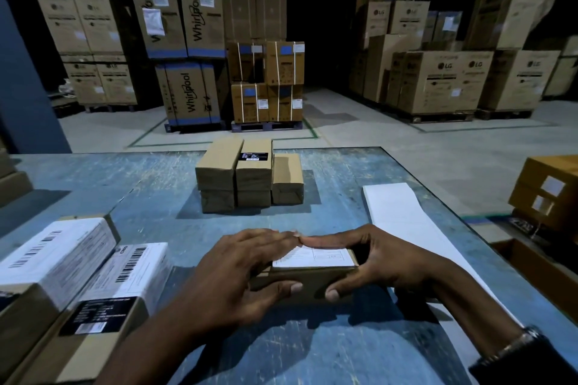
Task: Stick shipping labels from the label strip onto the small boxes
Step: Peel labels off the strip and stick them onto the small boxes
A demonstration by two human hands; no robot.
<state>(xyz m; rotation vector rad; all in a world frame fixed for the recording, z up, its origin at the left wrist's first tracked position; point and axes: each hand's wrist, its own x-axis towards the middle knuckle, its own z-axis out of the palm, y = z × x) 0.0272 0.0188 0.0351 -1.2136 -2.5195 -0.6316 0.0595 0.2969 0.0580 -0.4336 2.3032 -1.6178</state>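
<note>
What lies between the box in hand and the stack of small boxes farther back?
Only bare blue table separates the held box from the stack, in the head view.

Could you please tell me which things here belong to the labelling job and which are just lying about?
Part of the job:
- small box held by left hand and right hand
- shipping label on its top
- label strip
- stacked small boxes
- labelled boxes

Just lying about:
- appliance cartons on pallets
- side carton
</note>
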